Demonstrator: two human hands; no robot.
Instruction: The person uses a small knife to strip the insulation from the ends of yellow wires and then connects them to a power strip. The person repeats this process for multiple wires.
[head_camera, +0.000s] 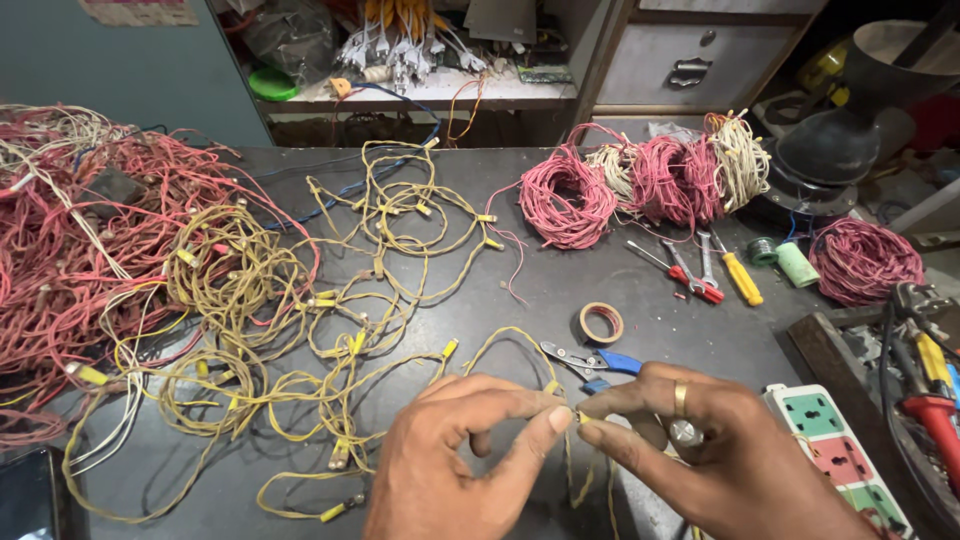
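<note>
My left hand (455, 465) and my right hand (700, 450) meet at the lower middle, fingertips pinched together on a thin yellow wire (575, 417) with a small bulb holder at the pinch point. The wire loops up and back into a long yellow string of lights (330, 330) spread over the dark table (540, 270). Blue-handled cutters (590, 360) lie just beyond my fingers. A ring sits on my right hand.
A big red wire tangle (70, 250) fills the left. Coiled red and cream bundles (650, 180) sit at the back, another red coil (865, 260) at right. A tape roll (601, 322), red pliers (690, 275), yellow screwdriver (740, 275), power strip (840, 450) and tool tray (920, 380) lie nearby.
</note>
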